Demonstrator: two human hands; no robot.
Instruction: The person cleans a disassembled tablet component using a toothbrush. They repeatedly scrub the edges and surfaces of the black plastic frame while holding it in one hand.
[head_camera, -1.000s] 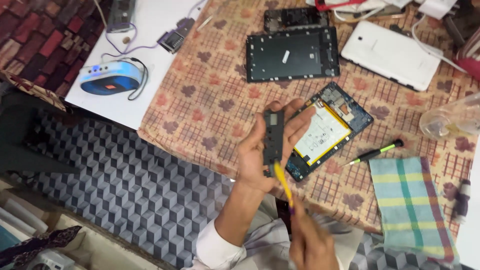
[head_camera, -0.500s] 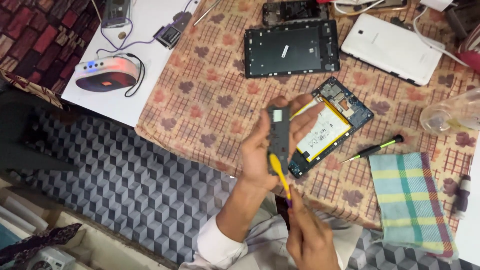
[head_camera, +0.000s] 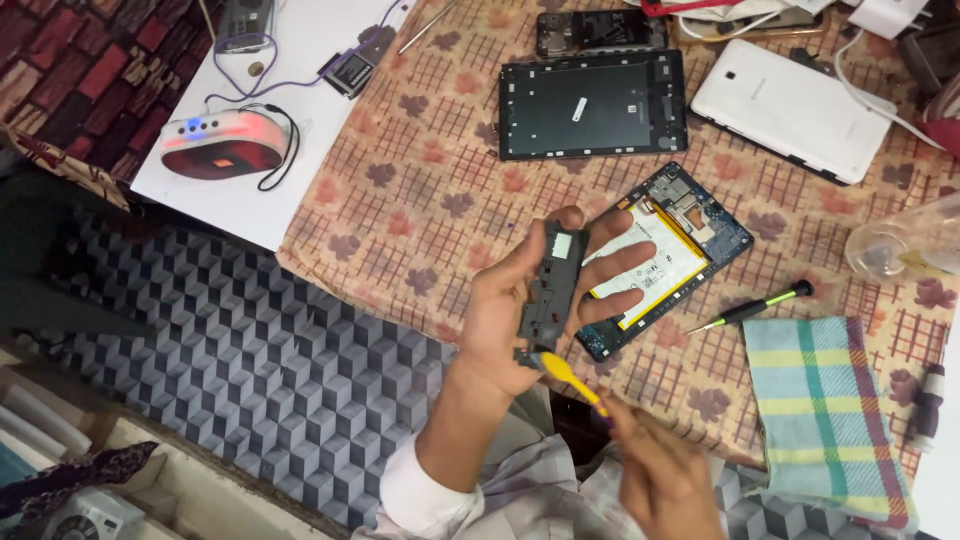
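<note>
**Narrow black part held up over an opened tablet**

Spread over the worktop (head_camera: 420, 215) is a tan cloth with a brown flower print, and beyond its edge the floor shows a grey cube pattern.

Nearest the camera, the right hand (head_camera: 665, 480) has its grip closed on a yellow pry tool (head_camera: 568, 377), whose tip touches the lower end of a narrow black part (head_camera: 552, 285). The left hand (head_camera: 540, 300) holds that part upright above the cloth, thumb on one side and fingers spread behind it, the grip clamped on it.

Just behind the left hand lies an opened tablet body (head_camera: 665, 255) with its pale battery and blue circuit board showing. A small screwdriver (head_camera: 752, 306) with a green and black handle lies beside it, near a folded checked cloth (head_camera: 825, 415) in green, blue and yellow.

Farther off sit a black tablet frame (head_camera: 592, 104) and a white tablet back cover (head_camera: 790, 108). At the right edge stands a clear glass container (head_camera: 905, 245). Far left, on a white sheet, rests a red and white speaker (head_camera: 222, 145) with a looped cable.
</note>
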